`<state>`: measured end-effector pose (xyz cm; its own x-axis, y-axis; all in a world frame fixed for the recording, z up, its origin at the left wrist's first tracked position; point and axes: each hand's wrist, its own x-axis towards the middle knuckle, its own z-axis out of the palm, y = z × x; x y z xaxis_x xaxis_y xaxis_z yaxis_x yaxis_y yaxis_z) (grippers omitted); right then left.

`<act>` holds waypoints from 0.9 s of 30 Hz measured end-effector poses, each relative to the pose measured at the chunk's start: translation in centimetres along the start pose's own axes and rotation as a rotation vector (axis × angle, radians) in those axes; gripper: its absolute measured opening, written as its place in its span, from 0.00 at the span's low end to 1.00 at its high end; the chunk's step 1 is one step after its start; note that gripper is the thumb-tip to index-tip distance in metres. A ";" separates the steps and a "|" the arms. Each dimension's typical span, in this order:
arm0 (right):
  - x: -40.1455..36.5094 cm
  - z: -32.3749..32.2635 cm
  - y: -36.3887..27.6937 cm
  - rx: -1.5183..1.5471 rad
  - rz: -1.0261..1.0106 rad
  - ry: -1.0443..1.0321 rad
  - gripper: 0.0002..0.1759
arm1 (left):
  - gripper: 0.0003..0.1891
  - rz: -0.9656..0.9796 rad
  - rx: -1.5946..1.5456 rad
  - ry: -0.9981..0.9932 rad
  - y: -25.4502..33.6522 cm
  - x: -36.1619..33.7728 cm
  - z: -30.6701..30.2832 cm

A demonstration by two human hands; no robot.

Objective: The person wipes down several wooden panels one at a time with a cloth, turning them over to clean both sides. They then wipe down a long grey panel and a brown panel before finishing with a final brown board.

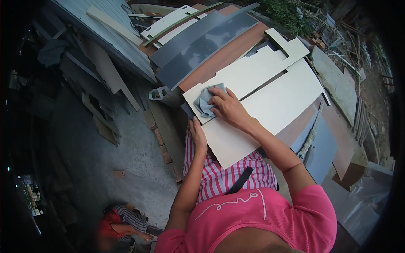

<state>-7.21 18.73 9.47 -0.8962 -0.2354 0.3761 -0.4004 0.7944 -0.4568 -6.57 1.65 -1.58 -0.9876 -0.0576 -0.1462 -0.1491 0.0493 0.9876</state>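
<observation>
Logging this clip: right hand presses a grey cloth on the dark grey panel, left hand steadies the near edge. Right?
Not quite: the head view shows the right hand pressing the grey cloth on the white board, not the dark panel; the left hand steadies the near edge.

Grey-blue cloth [203, 102], cream-white panel [270, 101], pink-white-striped skirt [221, 175]

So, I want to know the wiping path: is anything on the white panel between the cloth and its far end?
Nothing visible. The right hand presses directly on the grey cloth, and the white panel beyond it is bare. The left hand rests at the near corner, off that path.
</observation>
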 end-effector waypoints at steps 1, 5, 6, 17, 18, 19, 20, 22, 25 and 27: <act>0.6 0.9 -0.8 0.026 -0.032 -0.017 0.11 | 0.34 0.003 0.068 0.002 -0.1 0.2 -0.3; 2.2 1.4 0.9 0.016 -0.016 0.026 0.10 | 0.35 -0.072 -0.003 0.016 2.2 -0.7 0.3; 2.4 0.9 2.2 -0.037 0.025 0.060 0.10 | 0.35 -0.070 -0.004 0.010 2.4 -0.7 0.3; -2.8 -8.4 20.6 -0.464 0.778 0.416 0.15 | 0.32 -0.008 0.029 0.031 2.6 -0.8 0.5; -3.3 -8.2 20.4 -0.488 0.763 0.441 0.15 | 0.32 -0.012 0.017 0.032 2.6 -0.8 0.5; -3.3 -8.1 19.1 -0.435 0.692 0.442 0.14 | 0.32 -0.012 0.015 0.034 2.7 -0.7 0.5; -3.2 -7.5 17.8 -0.381 0.624 0.442 0.14 | 0.31 -0.007 0.005 0.025 2.7 -0.7 0.5; -2.6 -6.0 14.8 -0.314 0.431 0.335 0.16 | 0.31 -0.008 0.005 0.008 2.9 -0.9 0.4; -1.4 -4.4 14.8 -0.403 0.389 0.290 0.18 | 0.29 0.001 -0.039 -0.008 3.8 -1.2 0.7; 0.3 -5.0 16.5 -0.450 0.463 0.256 0.18 | 0.28 -0.007 0.009 0.027 4.7 -1.4 0.9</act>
<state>-13.14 34.53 6.07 -0.8602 0.2792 0.4267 0.1803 0.9492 -0.2578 -5.92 2.83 3.18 -0.9849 -0.0846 -0.1513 -0.1564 0.0578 0.9860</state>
